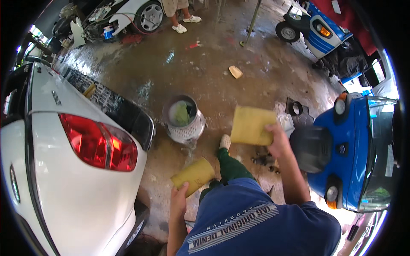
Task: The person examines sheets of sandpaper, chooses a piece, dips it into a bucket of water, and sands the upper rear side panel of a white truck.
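Observation:
My left hand grips the near edge of a yellow cloth held low beside the white car's rear corner. My right hand is raised in front of me and holds a second, larger yellow cloth spread flat in the air. Below and between the cloths a white perforated bucket stands on the wet concrete floor, with a green rag inside it. My leg in green trousers and a white shoe steps toward the bucket.
A white car with a red tail light fills the left. A blue three-wheeler stands close on the right, another at the back. A yellow sponge lies on the floor. Another person's legs stand far back by a car.

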`<state>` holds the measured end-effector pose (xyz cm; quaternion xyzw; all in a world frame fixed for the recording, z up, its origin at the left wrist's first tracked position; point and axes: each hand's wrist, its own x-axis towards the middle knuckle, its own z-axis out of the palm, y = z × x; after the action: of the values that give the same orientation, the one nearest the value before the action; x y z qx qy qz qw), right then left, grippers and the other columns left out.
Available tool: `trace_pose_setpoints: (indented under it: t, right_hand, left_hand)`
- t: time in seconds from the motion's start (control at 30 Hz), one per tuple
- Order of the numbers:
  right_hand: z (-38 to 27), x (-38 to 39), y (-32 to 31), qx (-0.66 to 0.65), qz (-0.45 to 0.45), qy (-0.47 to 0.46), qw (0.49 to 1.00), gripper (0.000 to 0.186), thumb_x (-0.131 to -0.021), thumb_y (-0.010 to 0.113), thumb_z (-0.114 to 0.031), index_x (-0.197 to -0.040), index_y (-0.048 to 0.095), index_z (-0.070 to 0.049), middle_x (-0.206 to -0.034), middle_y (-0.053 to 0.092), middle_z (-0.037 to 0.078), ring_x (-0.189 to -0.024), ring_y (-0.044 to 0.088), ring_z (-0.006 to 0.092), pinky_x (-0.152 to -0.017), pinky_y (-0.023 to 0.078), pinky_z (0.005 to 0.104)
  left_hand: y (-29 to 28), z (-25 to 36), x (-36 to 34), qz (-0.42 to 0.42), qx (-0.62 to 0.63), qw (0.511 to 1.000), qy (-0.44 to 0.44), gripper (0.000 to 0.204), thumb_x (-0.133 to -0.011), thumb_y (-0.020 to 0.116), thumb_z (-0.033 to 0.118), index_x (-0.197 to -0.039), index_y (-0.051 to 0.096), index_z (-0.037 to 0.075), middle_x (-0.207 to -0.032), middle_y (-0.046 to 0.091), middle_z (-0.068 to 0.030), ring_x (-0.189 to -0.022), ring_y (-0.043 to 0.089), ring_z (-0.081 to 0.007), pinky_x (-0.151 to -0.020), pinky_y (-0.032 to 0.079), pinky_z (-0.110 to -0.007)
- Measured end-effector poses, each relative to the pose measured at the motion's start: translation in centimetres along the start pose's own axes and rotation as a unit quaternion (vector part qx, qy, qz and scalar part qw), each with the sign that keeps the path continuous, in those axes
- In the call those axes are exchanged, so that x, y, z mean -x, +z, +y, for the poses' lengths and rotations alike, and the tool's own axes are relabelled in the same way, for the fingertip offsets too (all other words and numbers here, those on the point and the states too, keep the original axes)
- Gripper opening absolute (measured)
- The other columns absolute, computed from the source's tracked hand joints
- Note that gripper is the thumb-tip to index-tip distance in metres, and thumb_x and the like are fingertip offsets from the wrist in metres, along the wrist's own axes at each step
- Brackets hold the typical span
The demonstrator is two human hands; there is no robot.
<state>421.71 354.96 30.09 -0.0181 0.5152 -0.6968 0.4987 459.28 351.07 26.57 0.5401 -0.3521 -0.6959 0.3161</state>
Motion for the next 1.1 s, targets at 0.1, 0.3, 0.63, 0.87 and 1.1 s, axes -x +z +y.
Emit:
trace_pose_setpoints:
  t: [0.1,0.3,0.63,0.87,1.1]
  right_hand:
    - [0.2,-2.9,2.7,0.032,-0.099,0.091,0.990,0.049,-0.085,0.053,-0.002,-0.134,0.049,-0.007,-0.123,0.060,0.011,-0.110,0.063,0.0268,-0.093,0.054,0.0450]
    - [-3.0,-10.0,3.8,0.077,-0.230,0.162,0.956,0.046,-0.088,0.053,0.000,-0.134,0.050,0.002,-0.124,0.062,0.013,-0.112,0.062,0.0245,-0.095,0.052,0.0393]
    - [-12.4,-15.5,-2.4,0.240,-0.142,-0.013,0.960,0.042,-0.091,0.057,-0.007,-0.131,0.054,0.003,-0.124,0.062,0.010,-0.112,0.059,0.0193,-0.098,0.046,0.0339]
    - [-15.6,-16.6,-7.5,0.153,-0.028,-0.027,0.987,0.040,-0.100,0.053,-0.033,-0.121,0.056,0.000,-0.112,0.064,0.010,-0.104,0.061,0.0195,-0.092,0.049,0.0371]
    - [-17.6,-21.9,-6.7,0.129,-0.032,-0.119,0.984,0.040,-0.099,0.052,-0.030,-0.121,0.056,0.002,-0.115,0.064,0.008,-0.104,0.061,0.0173,-0.091,0.047,0.0322]
  left_hand:
    - [5.3,0.3,-5.0,-0.078,-0.045,0.996,-0.017,0.043,-0.103,0.048,0.032,-0.122,0.061,-0.005,-0.117,0.066,-0.0113,-0.109,0.061,-0.0196,-0.097,0.045,-0.032]
    - [16.4,2.8,-16.1,-0.117,-0.070,0.990,-0.026,0.052,-0.106,0.040,0.040,-0.124,0.059,-0.005,-0.121,0.065,-0.0118,-0.110,0.060,-0.0204,-0.097,0.045,-0.035]
    - [31.9,9.1,-22.7,-0.415,-0.137,0.889,0.137,0.042,-0.100,0.057,0.032,-0.126,0.060,0.000,-0.118,0.068,-0.0097,-0.106,0.063,-0.0182,-0.090,0.049,-0.034]
    - [37.6,11.7,-26.8,-0.471,-0.393,0.727,0.307,0.038,-0.097,0.060,0.030,-0.125,0.061,0.005,-0.120,0.065,-0.0196,-0.107,0.063,-0.0360,-0.092,0.050,-0.041]
    - [42.0,13.7,-31.5,-0.530,-0.375,0.615,0.447,0.045,-0.089,0.068,0.023,-0.130,0.057,0.007,-0.138,0.049,-0.0210,-0.132,0.040,-0.0421,-0.111,0.031,-0.051]
